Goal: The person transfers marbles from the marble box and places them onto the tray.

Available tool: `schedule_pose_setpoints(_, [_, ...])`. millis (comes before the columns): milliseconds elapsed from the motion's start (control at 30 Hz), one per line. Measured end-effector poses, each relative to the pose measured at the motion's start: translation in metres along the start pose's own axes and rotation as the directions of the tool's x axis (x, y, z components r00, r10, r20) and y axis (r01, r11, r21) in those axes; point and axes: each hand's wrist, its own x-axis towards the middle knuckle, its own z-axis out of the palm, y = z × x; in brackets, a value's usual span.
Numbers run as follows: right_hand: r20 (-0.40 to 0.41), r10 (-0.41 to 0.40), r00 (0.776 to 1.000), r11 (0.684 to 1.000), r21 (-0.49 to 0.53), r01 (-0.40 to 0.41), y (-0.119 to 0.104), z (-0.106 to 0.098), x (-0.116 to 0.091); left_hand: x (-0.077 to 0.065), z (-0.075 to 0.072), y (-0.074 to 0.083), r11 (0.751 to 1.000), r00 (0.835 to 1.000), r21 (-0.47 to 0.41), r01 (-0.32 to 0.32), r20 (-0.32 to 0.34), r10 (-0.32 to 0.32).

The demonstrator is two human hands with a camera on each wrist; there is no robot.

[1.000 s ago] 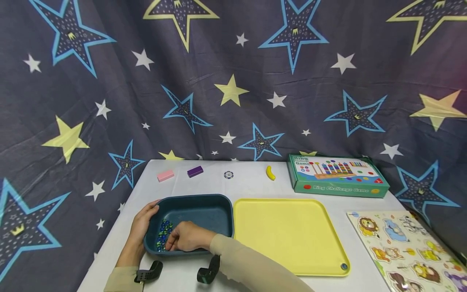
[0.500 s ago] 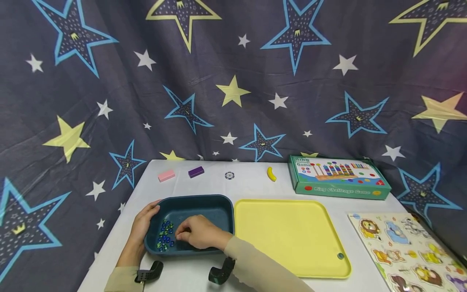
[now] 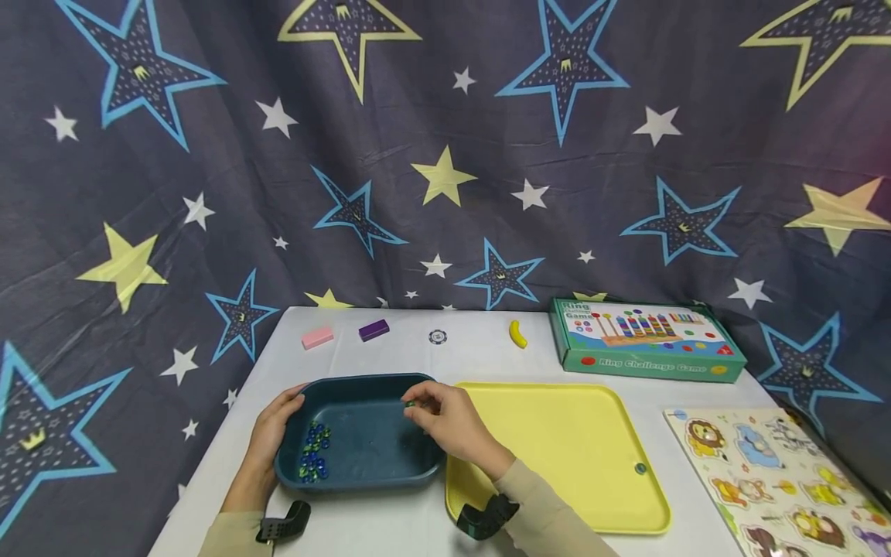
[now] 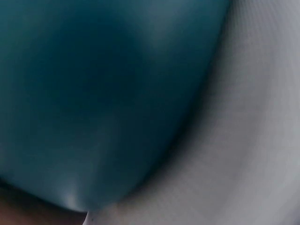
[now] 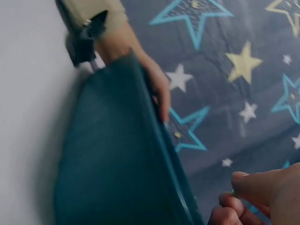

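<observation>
A dark teal bin [image 3: 376, 433] stands at the left of the table, with a cluster of blue and green glass marbles [image 3: 315, 452] in its left end. My left hand [image 3: 273, 425] grips the bin's left side, fingers at the rim. Over the bin's right rim, my right hand [image 3: 452, 422] pinches a small green marble [image 3: 410, 404] between thumb and fingers; a bit of the marble's green shows in the right wrist view too. To the right lies a yellow tray [image 3: 543, 456], and one marble [image 3: 640, 468] is on it near the right edge.
Along the back are a pink block [image 3: 317, 338], a purple block [image 3: 373, 330], a poker chip [image 3: 437, 336], a toy banana [image 3: 517, 334] and a green game box [image 3: 650, 340]. An animal picture board [image 3: 773, 480] lies at the right edge. A starry curtain [image 3: 390, 139] hangs behind.
My right hand has risen from the marbles and moved right to the bin's right rim, carrying a marble. The marble on the tray has rolled back and slightly left. My left hand stays put.
</observation>
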Motion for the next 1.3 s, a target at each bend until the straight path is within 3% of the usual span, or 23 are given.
schedule_pose_setpoints(233, [-0.081, 0.108, 0.991, 0.994, 0.030, -0.106, 0.017, -0.022, -0.002, -0.001, -0.001, -0.001, 1.000, 1.000, -0.010, -0.012, 0.004, 0.012])
schedule_pose_setpoints(433, [-0.178, 0.140, 0.974, 0.986, -0.061, -0.153, 0.035, -0.032, -0.004, -0.002, -0.003, -0.002, 1.000, 1.000, -0.007, -0.022, -0.002, 0.022])
schedule_pose_setpoints(800, [-0.208, 0.252, 0.945, 0.950, -0.132, -0.282, 0.076, -0.038, -0.008, 0.000, -0.001, -0.002, 0.999, 1.000, 0.035, -0.010, -0.001, 0.010])
schedule_pose_setpoints(1000, [-0.232, 0.232, 0.945, 0.921, -0.261, -0.290, 0.087, -0.040, -0.010, 0.001, -0.001, -0.002, 0.998, 1.000, 0.053, -0.018, 0.003, 0.018])
schedule_pose_setpoints(1300, [-0.240, 0.172, 0.955, 0.895, -0.366, -0.254, 0.093, -0.037, -0.009, 0.001, -0.001, 0.000, 0.999, 1.000, 0.036, -0.018, 0.000, 0.018])
